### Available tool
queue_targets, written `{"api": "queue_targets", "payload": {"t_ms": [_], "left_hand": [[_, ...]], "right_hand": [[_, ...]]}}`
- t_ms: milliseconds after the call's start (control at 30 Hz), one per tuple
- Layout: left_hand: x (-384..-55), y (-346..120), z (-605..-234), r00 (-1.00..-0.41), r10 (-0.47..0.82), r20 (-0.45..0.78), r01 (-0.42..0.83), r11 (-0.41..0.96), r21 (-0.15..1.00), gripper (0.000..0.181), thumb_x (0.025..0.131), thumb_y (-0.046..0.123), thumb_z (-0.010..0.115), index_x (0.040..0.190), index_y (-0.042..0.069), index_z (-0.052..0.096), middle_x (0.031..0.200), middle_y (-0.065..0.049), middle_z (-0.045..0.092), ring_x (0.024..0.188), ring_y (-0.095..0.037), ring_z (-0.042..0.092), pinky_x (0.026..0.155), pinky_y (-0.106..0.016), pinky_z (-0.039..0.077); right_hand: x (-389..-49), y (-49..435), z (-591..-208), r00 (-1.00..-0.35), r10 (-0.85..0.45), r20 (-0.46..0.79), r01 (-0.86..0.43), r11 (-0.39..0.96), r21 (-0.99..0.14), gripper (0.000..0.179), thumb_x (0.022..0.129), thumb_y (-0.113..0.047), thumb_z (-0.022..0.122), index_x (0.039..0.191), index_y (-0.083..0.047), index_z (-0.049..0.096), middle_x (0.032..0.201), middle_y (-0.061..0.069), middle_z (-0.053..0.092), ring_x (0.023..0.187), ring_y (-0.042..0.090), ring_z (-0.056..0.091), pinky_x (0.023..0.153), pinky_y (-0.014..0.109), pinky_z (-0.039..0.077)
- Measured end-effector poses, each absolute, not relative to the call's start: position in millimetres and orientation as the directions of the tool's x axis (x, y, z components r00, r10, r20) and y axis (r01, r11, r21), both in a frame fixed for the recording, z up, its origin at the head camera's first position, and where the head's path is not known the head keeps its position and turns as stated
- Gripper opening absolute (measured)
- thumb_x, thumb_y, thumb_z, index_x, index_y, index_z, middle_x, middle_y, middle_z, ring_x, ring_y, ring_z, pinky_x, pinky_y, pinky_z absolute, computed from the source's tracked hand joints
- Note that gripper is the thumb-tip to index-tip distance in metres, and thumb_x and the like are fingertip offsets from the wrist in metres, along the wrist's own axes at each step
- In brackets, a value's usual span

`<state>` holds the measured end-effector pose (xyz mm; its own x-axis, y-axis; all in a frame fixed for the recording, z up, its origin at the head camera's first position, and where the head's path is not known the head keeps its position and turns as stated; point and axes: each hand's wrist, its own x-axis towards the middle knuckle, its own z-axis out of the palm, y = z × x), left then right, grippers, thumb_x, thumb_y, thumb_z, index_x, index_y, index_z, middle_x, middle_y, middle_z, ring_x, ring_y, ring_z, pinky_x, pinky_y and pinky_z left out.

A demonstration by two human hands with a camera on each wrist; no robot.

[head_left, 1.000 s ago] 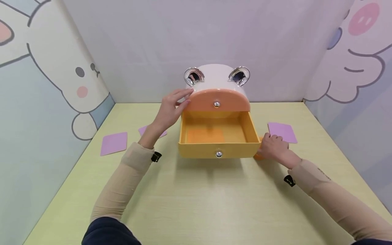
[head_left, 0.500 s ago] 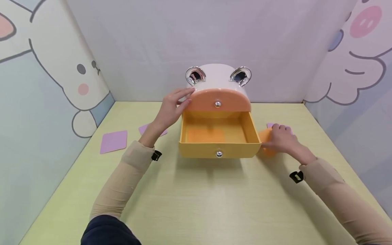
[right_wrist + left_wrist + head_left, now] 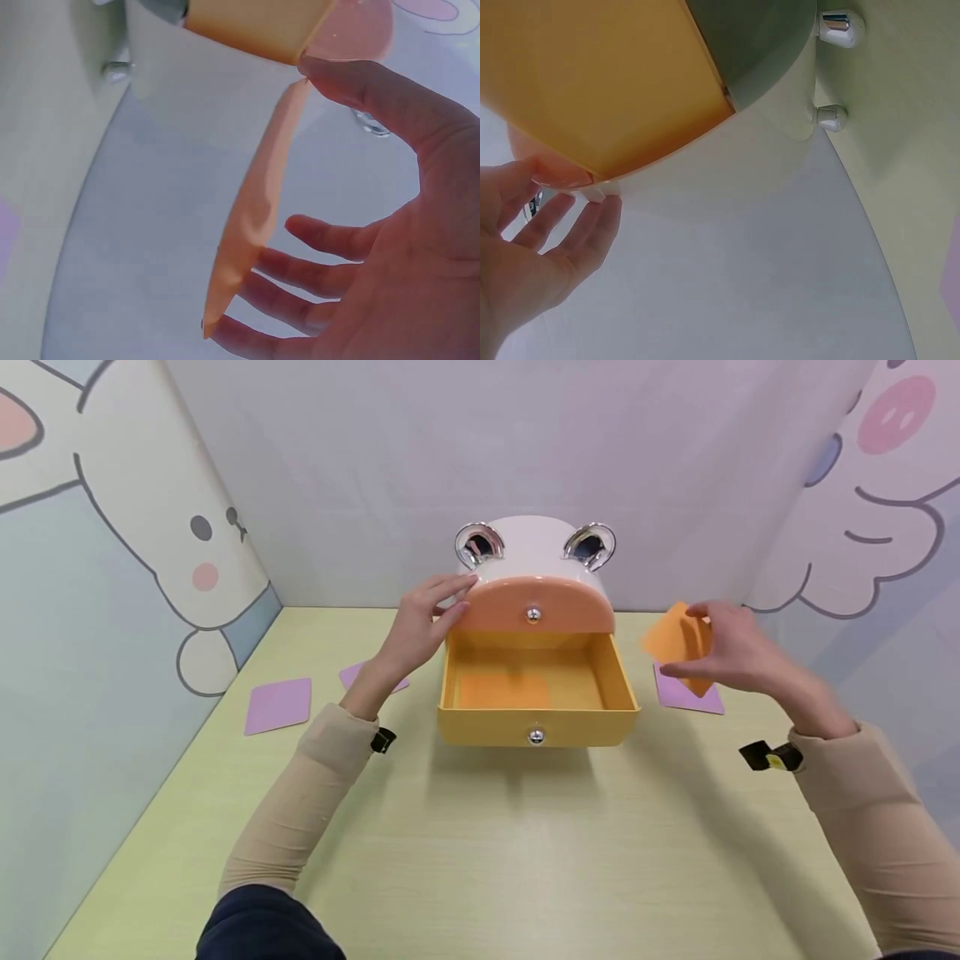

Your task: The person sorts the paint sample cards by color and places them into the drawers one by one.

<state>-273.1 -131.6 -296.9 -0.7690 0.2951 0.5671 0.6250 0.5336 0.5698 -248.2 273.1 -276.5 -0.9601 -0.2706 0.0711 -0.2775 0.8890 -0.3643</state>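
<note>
My right hand [image 3: 738, 647] holds a thin orange square sheet [image 3: 678, 639] by its edges, raised in the air to the right of the drawer cabinet. Thumb and fingertips bear on opposite edges of the sheet [image 3: 251, 202] in the right wrist view. With its thumb and fingertips, my left hand [image 3: 420, 618] touches the left side of the white cabinet [image 3: 528, 543] beside the shut coral upper drawer [image 3: 495, 603]. The yellow lower drawer [image 3: 480, 727] is pulled out; a flat orange square [image 3: 504, 692] lies on its floor.
Purple squares lie flat on the table [image 3: 517, 860]: one far left [image 3: 278, 706], one partly behind the left forearm [image 3: 351, 675], and a purple square [image 3: 678, 695] under the raised right hand. Two mirrored, eye-like rounds top the cabinet. Walls stand behind and at both sides.
My right hand has lifted the orange sheet from beside the drawer, moving up and to the right; the sheet and purple square show more fully. The left hand has stayed put.
</note>
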Motion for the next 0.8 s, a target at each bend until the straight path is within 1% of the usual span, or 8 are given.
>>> {"api": "queue_targets", "payload": {"t_ms": [133, 233, 367, 500, 600, 800], "left_hand": [[-272.8, -132.1, -296.6, -0.772, 0.291, 0.565, 0.621, 0.534, 0.573, 0.037, 0.096, 0.018, 0.059, 0.133, 0.014, 0.059, 0.131, -0.009, 0.060, 0.121, -0.023, 0.057, 0.087, -0.040, 0.057], [-272.1, -132.1, -296.3, -0.774, 0.287, 0.564, 0.618, 0.534, 0.577, 0.037, 0.096, 0.017, 0.059, 0.133, 0.014, 0.059, 0.130, -0.009, 0.060, 0.120, -0.024, 0.057, 0.087, -0.040, 0.057], [-270.5, -131.8, -295.8, -0.776, 0.281, 0.565, 0.616, 0.530, 0.583, 0.037, 0.096, 0.016, 0.059, 0.133, 0.013, 0.059, 0.130, -0.009, 0.060, 0.120, -0.024, 0.056, 0.087, -0.041, 0.057], [-270.1, -131.7, -295.6, -0.772, 0.279, 0.571, 0.620, 0.528, 0.580, 0.037, 0.095, 0.015, 0.059, 0.133, 0.012, 0.059, 0.130, -0.010, 0.060, 0.120, -0.024, 0.056, 0.087, -0.042, 0.057], [-271.0, -131.2, -296.0, -0.767, 0.279, 0.578, 0.625, 0.529, 0.575, 0.037, 0.095, 0.015, 0.060, 0.132, 0.013, 0.060, 0.130, -0.010, 0.061, 0.120, -0.024, 0.057, 0.086, -0.041, 0.057], [-271.7, -130.5, -297.7, -0.761, 0.285, 0.583, 0.633, 0.526, 0.568, 0.037, 0.095, 0.015, 0.060, 0.132, 0.012, 0.060, 0.130, -0.010, 0.061, 0.119, -0.024, 0.057, 0.085, -0.041, 0.057]], "right_hand": [[-239.8, 261.5, -257.6, -0.920, -0.367, 0.138, -0.391, 0.837, -0.382, 0.084, 0.070, -0.028, 0.085, 0.134, 0.005, 0.041, 0.125, 0.026, 0.048, 0.112, 0.041, 0.042, 0.084, 0.052, 0.042], [-232.6, 247.3, -246.3, -0.867, -0.457, 0.197, -0.497, 0.780, -0.381, 0.079, 0.067, -0.020, 0.088, 0.131, 0.002, 0.047, 0.126, 0.021, 0.052, 0.112, 0.038, 0.046, 0.085, 0.049, 0.043], [-225.9, 226.0, -238.5, -0.793, -0.560, 0.238, -0.607, 0.695, -0.385, 0.076, 0.063, -0.014, 0.089, 0.127, 0.001, 0.051, 0.129, 0.018, 0.054, 0.117, 0.036, 0.044, 0.095, 0.051, 0.037], [-222.1, 209.1, -236.4, -0.761, -0.609, 0.224, -0.642, 0.657, -0.395, 0.078, 0.062, -0.015, 0.089, 0.129, -0.001, 0.050, 0.134, 0.017, 0.052, 0.126, 0.036, 0.036, 0.103, 0.053, 0.030], [-220.7, 199.2, -237.2, -0.746, -0.633, 0.207, -0.656, 0.644, -0.394, 0.078, 0.063, -0.015, 0.089, 0.130, -0.002, 0.049, 0.136, 0.014, 0.050, 0.128, 0.035, 0.033, 0.103, 0.052, 0.030], [-220.6, 183.7, -242.6, -0.715, -0.676, 0.176, -0.683, 0.625, -0.378, 0.075, 0.065, -0.015, 0.088, 0.129, -0.004, 0.050, 0.139, 0.010, 0.050, 0.126, 0.032, 0.036, 0.103, 0.050, 0.032]]}}
